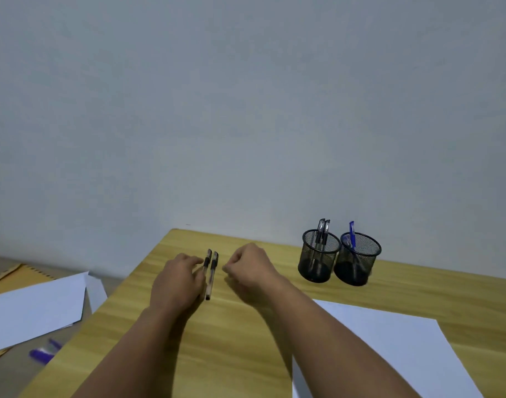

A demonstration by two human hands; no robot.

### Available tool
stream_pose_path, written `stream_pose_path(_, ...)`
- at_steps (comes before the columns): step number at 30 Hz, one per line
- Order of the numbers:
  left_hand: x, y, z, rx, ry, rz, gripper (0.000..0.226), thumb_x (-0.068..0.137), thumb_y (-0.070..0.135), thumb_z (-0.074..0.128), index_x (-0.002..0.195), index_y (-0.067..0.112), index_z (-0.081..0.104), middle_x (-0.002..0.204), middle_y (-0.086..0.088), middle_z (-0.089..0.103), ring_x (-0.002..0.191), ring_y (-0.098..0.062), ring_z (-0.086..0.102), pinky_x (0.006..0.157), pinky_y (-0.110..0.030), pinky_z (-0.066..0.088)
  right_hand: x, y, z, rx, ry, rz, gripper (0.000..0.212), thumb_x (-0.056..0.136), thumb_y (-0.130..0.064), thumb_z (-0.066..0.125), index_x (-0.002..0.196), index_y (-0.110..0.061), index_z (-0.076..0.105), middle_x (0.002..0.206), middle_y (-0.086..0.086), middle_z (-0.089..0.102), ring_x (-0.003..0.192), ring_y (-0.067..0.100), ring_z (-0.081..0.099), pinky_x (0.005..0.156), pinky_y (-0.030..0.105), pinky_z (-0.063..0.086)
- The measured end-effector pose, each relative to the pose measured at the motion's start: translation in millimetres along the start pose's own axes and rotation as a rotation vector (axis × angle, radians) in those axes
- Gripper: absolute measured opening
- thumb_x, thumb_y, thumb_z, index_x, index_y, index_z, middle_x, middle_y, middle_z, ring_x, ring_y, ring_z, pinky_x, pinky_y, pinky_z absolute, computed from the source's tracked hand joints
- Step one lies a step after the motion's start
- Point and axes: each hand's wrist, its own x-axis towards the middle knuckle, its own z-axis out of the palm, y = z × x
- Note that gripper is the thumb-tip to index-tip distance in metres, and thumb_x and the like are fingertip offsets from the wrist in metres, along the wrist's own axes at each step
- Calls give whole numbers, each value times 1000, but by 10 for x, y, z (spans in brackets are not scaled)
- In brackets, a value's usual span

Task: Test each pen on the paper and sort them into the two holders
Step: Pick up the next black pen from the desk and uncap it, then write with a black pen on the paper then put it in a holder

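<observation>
Two black-capped pens (211, 272) lie side by side on the wooden table (234, 340), near its far left part. My left hand (178, 278) rests flat against their left side, fingers touching the nearer pen. My right hand (250, 267) hovers just right of the pens with its fingers curled and nothing visibly in it. At the back right stand two black mesh holders: the left holder (319, 255) has two black pens, the right holder (358, 258) has blue pens. A white sheet of paper (389, 349) lies at the front right, under my right forearm.
A plain wall rises behind the table. On the floor to the left lie white sheets (36, 308), a blue pen or cap (43, 353) and a brown notebook edge (7, 272). The table's left edge runs diagonally close to my left arm.
</observation>
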Motion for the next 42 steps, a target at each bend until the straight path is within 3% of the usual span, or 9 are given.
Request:
stream_pose_path(6, 27, -161, 85, 44, 13, 77, 28, 96, 41, 56, 117, 32, 72, 119, 9, 64, 111, -15, 56, 79, -35, 53, 141, -118, 374, -101, -19, 86, 23, 84, -35, 78, 93, -14, 76, 95, 5, 77, 92, 29, 73, 78, 35, 59)
stream_pose_path(9, 19, -177, 87, 49, 12, 91, 28, 96, 40, 56, 117, 31, 72, 119, 9, 64, 111, -15, 55, 79, -34, 52, 175, -151, 370, -160, -15, 122, 19, 83, -30, 75, 85, -15, 64, 91, 5, 71, 85, 30, 67, 69, 31, 52)
stream_pose_path(15, -17, -142, 91, 89, 2, 93, 28, 94, 40, 57, 118, 33, 71, 120, 11, 63, 112, -16, 54, 81, -34, 50, 102, -61, 159, -347, 38, 124, 20, 93, -26, 69, 100, -17, 52, 120, 6, 70, 107, 30, 66, 75, 33, 45)
stream_pose_path(19, -40, -6, 2, 11, 0, 67, 37, 95, 38, 56, 129, 29, 65, 127, 8, 61, 117, -17, 54, 85, -36, 53, -1, 106, -133, -214, 87, 128, 25, 91, -37, 71, 92, -13, 63, 102, 8, 74, 87, 32, 65, 69, 34, 49)
stream_pose_path(22, -61, 177, -90, -21, 27, 114, 50, 96, 40, 58, 144, 29, 52, 139, 6, 56, 122, -20, 52, 92, -40, 52, -92, 210, -474, 43, 45, 103, 17, 88, -20, 79, 74, -13, 73, 83, 9, 79, 74, 28, 75, 72, 42, 65)
stream_pose_path(25, -101, 462, -177, -59, 12, 242, 57, 92, 40, 65, 147, 31, 49, 143, 8, 56, 126, -21, 53, 96, -42, 51, -356, 227, -960, 205, -49, 108, 12, 91, -12, 82, 94, -1, 81, 82, 6, 78, 58, 12, 67, 52, 24, 47)
stream_pose_path(31, -282, 1283, -225, -227, -117, 386, 13, 93, 34, 67, 103, 30, 74, 89, 12, 75, 86, -10, 69, 76, -40, 57, -967, 414, -1692, 503, 20, 166, 20, 87, -14, 86, 102, -2, 80, 76, 6, 75, 62, 14, 65, 58, 23, 49)
stream_pose_path(37, -515, 2172, -133, -436, -223, 482, 8, 93, 26, 69, 94, 21, 76, 82, 4, 76, 77, -14, 69, 73, -32, 54, -1315, 808, -1941, 696, 190, 91, 18, 101, -27, 72, 95, -10, 72, 70, 2, 66, 53, 11, 54, 51, 22, 45)
stream_pose_path(42, -738, 2676, -55, -665, -458, 440, 21, 97, 16, 64, 79, 8, 72, 66, -3, 68, 57, -13, 57, 60, -29, 50, -1401, 1008, -2006, 673, 445, 171, 36, 109, -29, 52, 77, -15, 63, 50, -2, 46, 41, 14, 37, 49, 23, 30)
